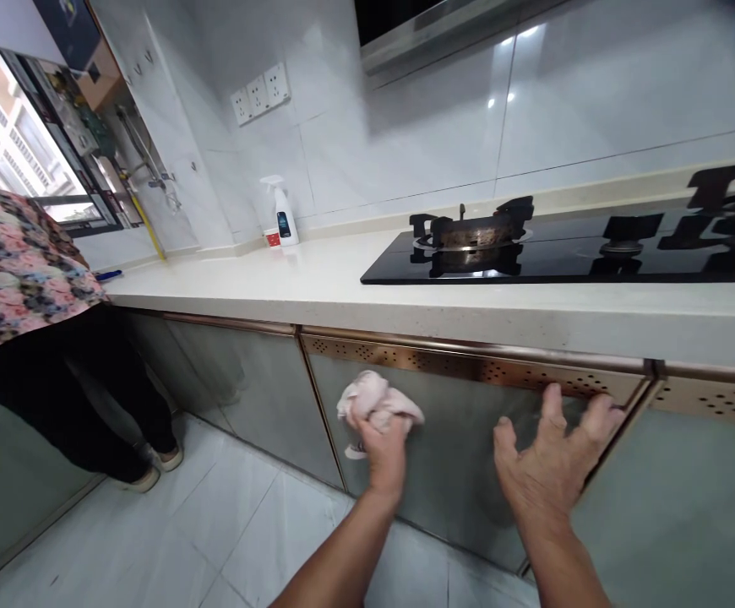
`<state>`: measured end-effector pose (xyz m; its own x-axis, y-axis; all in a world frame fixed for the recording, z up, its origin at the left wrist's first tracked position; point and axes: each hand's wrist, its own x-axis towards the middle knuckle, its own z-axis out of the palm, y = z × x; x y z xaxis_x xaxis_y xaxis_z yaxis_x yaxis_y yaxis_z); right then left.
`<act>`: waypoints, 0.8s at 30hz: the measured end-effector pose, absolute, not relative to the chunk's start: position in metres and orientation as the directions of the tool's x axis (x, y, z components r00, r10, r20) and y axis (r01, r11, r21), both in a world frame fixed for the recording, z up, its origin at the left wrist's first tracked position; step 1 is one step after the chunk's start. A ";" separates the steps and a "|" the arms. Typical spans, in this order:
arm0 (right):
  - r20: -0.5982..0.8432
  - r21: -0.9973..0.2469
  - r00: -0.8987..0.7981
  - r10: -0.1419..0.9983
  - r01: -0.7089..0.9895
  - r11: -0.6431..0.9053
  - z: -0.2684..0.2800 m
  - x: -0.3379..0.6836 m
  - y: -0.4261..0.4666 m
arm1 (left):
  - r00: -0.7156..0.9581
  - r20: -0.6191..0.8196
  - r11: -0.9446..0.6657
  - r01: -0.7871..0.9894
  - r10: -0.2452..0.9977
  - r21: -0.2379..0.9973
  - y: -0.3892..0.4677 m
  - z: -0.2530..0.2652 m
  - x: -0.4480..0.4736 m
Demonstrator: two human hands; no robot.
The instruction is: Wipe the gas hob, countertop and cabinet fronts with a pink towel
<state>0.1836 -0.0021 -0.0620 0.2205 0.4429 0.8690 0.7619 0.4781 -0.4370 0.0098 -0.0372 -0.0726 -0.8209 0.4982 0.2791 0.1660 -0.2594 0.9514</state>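
A crumpled pale pink cloth is bunched in my left hand, pressed against the upper left part of a greenish glass cabinet door. My right hand is spread, its fingertips against the copper-coloured perforated strip at the top right of the same door. Nothing is held in the right hand. Part of the door lies hidden behind both hands and forearms.
Above the door runs a white countertop with a black gas hob. A spray bottle stands by the wall. On the left is another person in a floral top, near a window.
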 end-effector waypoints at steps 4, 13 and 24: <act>0.854 -0.451 0.216 0.473 0.762 0.465 -0.064 0.186 -0.002 | -0.555 0.417 -0.197 0.412 0.720 0.889 -0.046 -0.115 0.047; 0.889 -0.379 0.167 0.425 0.790 0.482 -0.069 0.191 0.001 | -0.531 0.305 -0.178 0.277 0.790 0.944 -0.050 -0.136 0.054; 0.869 -0.414 0.187 0.458 0.780 0.468 -0.065 0.187 -0.002 | -0.942 0.115 -0.369 -0.010 0.314 0.929 -0.030 -0.059 -0.080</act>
<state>0.1866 -0.0021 -0.0651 0.1865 0.4580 0.8692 0.7804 0.4684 -0.4143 -0.0802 -0.0300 -0.0593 -0.9424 0.3144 0.1145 -0.0103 -0.3693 0.9292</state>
